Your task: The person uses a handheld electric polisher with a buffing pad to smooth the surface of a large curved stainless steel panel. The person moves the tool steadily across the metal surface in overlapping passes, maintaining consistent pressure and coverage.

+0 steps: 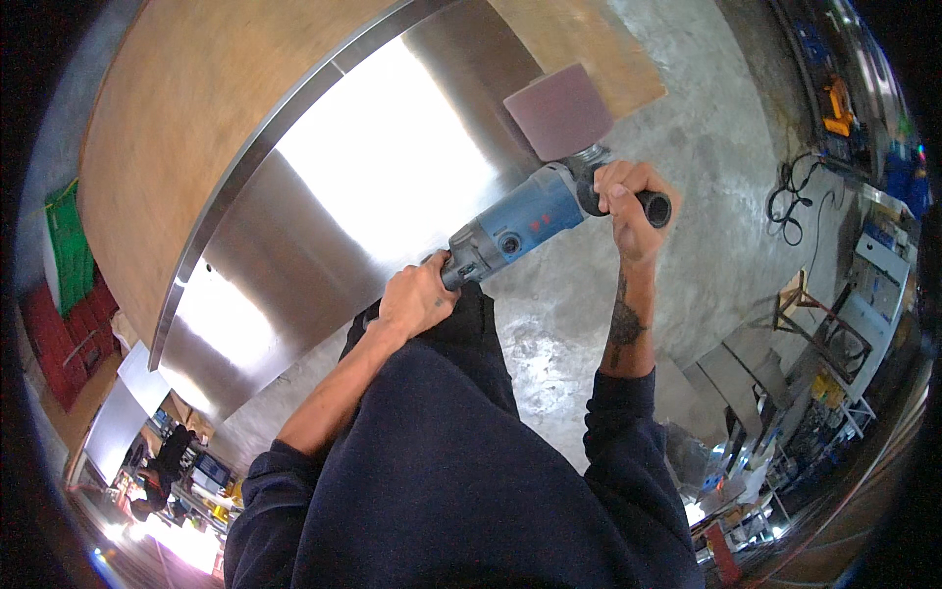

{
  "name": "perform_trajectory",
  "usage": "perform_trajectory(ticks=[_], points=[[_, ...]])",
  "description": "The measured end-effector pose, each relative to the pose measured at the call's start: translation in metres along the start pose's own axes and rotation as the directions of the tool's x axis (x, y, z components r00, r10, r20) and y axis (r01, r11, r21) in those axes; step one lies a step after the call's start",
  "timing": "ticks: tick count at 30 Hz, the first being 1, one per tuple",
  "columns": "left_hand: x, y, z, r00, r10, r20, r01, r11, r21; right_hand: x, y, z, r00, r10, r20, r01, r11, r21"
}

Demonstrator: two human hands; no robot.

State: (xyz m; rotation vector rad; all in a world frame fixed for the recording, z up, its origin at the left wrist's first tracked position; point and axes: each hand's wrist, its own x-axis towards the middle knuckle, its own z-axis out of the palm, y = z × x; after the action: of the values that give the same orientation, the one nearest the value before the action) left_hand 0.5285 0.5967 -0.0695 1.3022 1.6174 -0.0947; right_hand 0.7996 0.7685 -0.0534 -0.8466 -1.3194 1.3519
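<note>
Both my hands hold a blue and grey burnishing power tool with a wide, purplish-brown abrasive drum at its far end. My left hand is closed around the rear grip. Near the drum, my right hand wraps a black side handle. The tool slants up to the right in front of my body. Beside it on the left stands a brushed metal panel with bright reflections and a narrow metal rim along its top edge. The drum overlaps the panel's right end in view; whether they touch I cannot tell.
A wooden board lies along the panel's far side. Grey concrete floor spreads to the right, with a loose black cable on it. Metal frames and sheets stand at the right. Green and red items are at far left.
</note>
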Motion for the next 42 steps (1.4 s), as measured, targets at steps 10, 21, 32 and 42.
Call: perform_trajectory(ticks=[10, 21, 32, 42], points=[[-0.023, -0.027, -0.001, 0.999, 0.009, 0.032, -0.009, 1.0, 0.003, -0.025, -0.005, 0.026, 0.999, 0.039, -0.008, -0.039, 0.999, 0.026], [-0.061, -0.082, -0.008, 0.999, 0.044, 0.03, -0.043, 0.998, -0.041, -0.06, -0.008, 0.084, 0.998, 0.057, -0.015, -0.056, 0.998, 0.017], [-0.109, -0.146, -0.022, 0.995, 0.023, 0.098, -0.02, 0.999, -0.028, -0.107, -0.009, 0.159, 0.995, 0.095, -0.027, -0.095, 0.995, -0.001], [-0.142, -0.222, -0.008, 0.991, 0.12, 0.055, -0.119, 0.993, -0.018, -0.15, -0.001, 0.214, 0.995, 0.095, -0.036, -0.093, 0.994, 0.063]])
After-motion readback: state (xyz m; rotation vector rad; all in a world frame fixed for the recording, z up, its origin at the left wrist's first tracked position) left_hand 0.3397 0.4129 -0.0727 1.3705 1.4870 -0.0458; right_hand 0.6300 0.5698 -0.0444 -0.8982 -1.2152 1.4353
